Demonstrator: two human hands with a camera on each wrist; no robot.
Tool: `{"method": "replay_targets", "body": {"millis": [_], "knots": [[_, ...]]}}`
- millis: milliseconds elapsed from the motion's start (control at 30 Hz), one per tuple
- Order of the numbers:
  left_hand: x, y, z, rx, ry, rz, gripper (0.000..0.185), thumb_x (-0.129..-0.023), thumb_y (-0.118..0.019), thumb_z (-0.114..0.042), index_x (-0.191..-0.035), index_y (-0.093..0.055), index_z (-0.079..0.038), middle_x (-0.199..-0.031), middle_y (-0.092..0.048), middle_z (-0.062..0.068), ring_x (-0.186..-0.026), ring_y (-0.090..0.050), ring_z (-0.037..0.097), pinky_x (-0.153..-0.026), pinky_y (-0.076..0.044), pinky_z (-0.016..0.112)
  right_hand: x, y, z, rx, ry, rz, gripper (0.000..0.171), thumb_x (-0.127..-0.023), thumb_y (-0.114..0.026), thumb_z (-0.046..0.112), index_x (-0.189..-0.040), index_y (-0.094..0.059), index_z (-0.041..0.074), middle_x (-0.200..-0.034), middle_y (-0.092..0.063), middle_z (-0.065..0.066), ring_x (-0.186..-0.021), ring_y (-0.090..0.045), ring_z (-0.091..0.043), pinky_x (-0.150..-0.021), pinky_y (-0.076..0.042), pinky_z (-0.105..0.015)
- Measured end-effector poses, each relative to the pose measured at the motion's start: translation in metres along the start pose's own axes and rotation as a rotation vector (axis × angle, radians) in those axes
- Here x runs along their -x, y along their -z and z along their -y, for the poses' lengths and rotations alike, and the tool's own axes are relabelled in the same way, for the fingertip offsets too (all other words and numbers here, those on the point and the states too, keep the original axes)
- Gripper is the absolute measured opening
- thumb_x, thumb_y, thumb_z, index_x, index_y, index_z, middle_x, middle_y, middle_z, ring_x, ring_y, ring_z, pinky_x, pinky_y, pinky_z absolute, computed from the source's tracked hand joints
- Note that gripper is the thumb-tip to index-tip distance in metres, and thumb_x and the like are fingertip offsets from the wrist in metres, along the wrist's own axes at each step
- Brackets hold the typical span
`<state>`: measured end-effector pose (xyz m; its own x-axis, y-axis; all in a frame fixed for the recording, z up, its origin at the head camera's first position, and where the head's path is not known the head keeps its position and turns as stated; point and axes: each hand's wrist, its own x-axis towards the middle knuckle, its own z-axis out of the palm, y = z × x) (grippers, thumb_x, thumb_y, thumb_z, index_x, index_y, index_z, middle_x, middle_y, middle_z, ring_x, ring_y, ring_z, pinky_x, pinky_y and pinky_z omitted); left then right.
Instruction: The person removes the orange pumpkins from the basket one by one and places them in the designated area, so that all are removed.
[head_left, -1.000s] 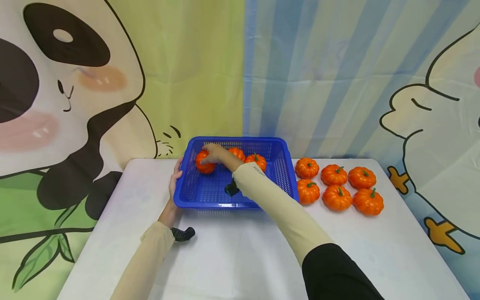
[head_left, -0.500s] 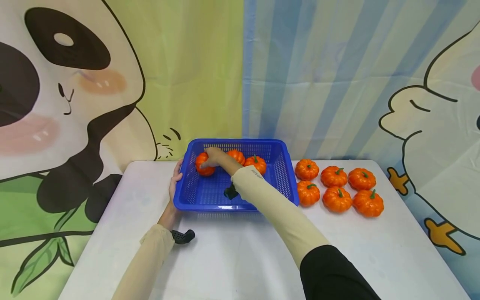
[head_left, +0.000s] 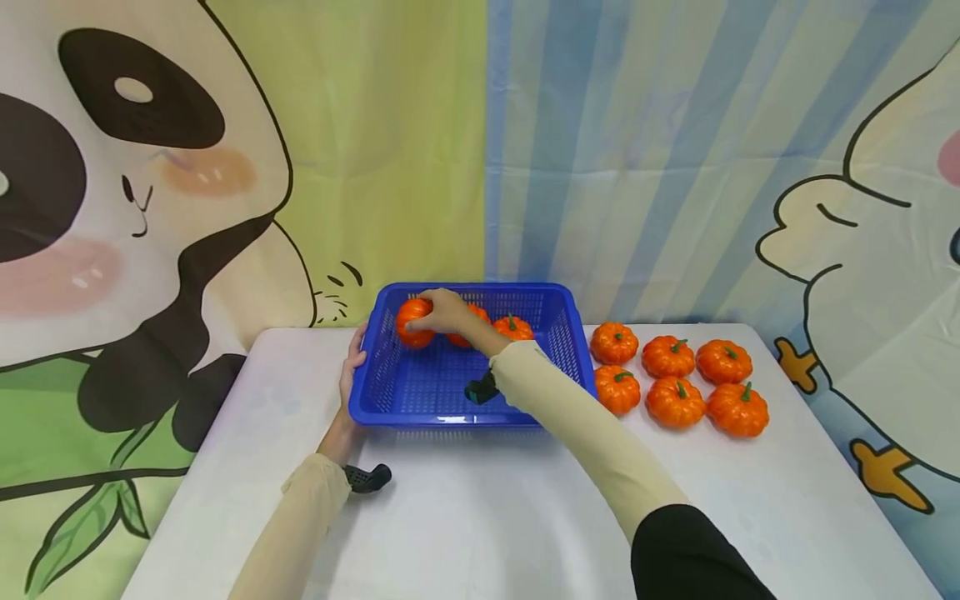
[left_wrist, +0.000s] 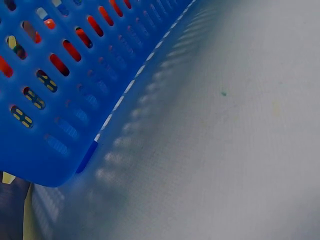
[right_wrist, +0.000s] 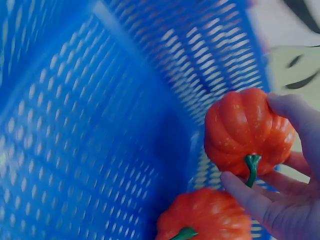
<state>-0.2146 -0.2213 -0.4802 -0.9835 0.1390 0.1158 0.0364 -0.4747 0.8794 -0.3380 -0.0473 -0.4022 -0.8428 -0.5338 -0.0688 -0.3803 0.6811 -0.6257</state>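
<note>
Fingers of the right hand (head_left: 447, 312) curl round a pumpkin (head_left: 414, 322) at the far-left corner inside the blue basket (head_left: 420, 392), stem tipped toward the palm, while the left hand (head_left: 350, 367) clasps the basket's left rim on the worktop (head_left: 480, 508).

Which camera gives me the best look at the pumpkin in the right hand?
The right wrist view: the pumpkin fills the frame, ribs and green stem clear, the right hand curled round it. The head view shows it small, part hidden by fingers, inside the blue basket. The left wrist view shows only basket wall and table.
</note>
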Motion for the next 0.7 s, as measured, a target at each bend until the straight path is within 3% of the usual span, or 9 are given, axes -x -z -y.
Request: {"method": "replay_targets", "body": {"millis": [100, 167, 300, 400, 533, 700], "knots": [[0.001, 0.0, 0.0, 0.024, -0.013, -0.001, 0.056, -0.099, -0.001, -0.013, -0.152, -0.003, -0.032, -0.164, 0.007, 0.01, -0.13, -0.039, 0.014, -0.098, -0.047, 0.024, 0.016, 0.017, -0.001, -0.112, 0.032, -0.028, 0.065, -0.083, -0.073, 0.037, -0.139, -0.053, 0.01, -0.127, -0.064, -0.01, -0.1, -0.066, -0.026, -0.082, -0.055, -0.031], [0.001, 0.0, -0.001, 0.052, -0.021, 0.005, 0.055, -0.1, -0.001, -0.014, -0.152, -0.005, -0.032, -0.163, -0.001, 0.008, -0.126, -0.043, 0.01, -0.096, -0.048, 0.023, 0.031, 0.031, 0.0, -0.139, 0.051, -0.046, 0.065, -0.082, -0.074, 0.035, -0.139, -0.052, 0.01, -0.125, -0.064, -0.011, -0.098, -0.066, -0.026, -0.081, -0.055, -0.032], [-0.001, 0.001, 0.002, 0.132, -0.057, 0.03, 0.051, -0.102, -0.002, -0.014, -0.148, -0.011, -0.033, -0.159, -0.014, 0.002, -0.122, -0.048, 0.008, -0.092, -0.05, 0.022, 0.07, 0.055, 0.0, -0.054, 0.068, -0.062, 0.067, -0.082, -0.074, 0.035, -0.14, -0.05, 0.009, -0.132, -0.058, -0.013, -0.113, -0.059, -0.026, -0.091, -0.053, -0.039], [-0.004, 0.003, 0.003, 0.175, -0.082, 0.039, 0.052, -0.102, -0.003, -0.013, -0.152, -0.005, -0.028, -0.157, -0.017, 0.002, -0.119, -0.053, 0.008, -0.089, -0.052, 0.021, 0.104, 0.066, -0.005, -0.012, 0.078, -0.07, 0.068, -0.083, -0.074, 0.034, -0.141, -0.049, 0.008, -0.136, -0.053, -0.016, -0.118, -0.056, -0.031, -0.094, -0.053, -0.044], [-0.005, 0.003, 0.003, 0.222, -0.083, 0.056, 0.054, -0.102, -0.004, -0.013, -0.154, 0.007, -0.022, -0.156, -0.018, 0.001, -0.117, -0.056, 0.008, -0.087, -0.054, 0.022, 0.156, 0.075, -0.017, -0.096, 0.051, -0.138, 0.068, -0.083, -0.074, 0.031, -0.143, -0.047, 0.011, -0.138, -0.051, -0.016, -0.12, -0.056, -0.033, -0.091, -0.055, -0.043], [-0.002, 0.004, 0.003, 0.274, -0.077, 0.08, 0.054, -0.102, -0.002, -0.013, -0.154, 0.011, -0.022, -0.154, -0.02, -0.001, -0.116, -0.056, 0.008, -0.087, -0.055, 0.023, 0.217, 0.082, -0.035, -0.233, -0.015, -0.224, 0.07, -0.083, -0.075, 0.033, -0.144, -0.045, 0.018, -0.144, -0.047, -0.012, -0.121, -0.055, -0.033, -0.087, -0.058, -0.039]]}}
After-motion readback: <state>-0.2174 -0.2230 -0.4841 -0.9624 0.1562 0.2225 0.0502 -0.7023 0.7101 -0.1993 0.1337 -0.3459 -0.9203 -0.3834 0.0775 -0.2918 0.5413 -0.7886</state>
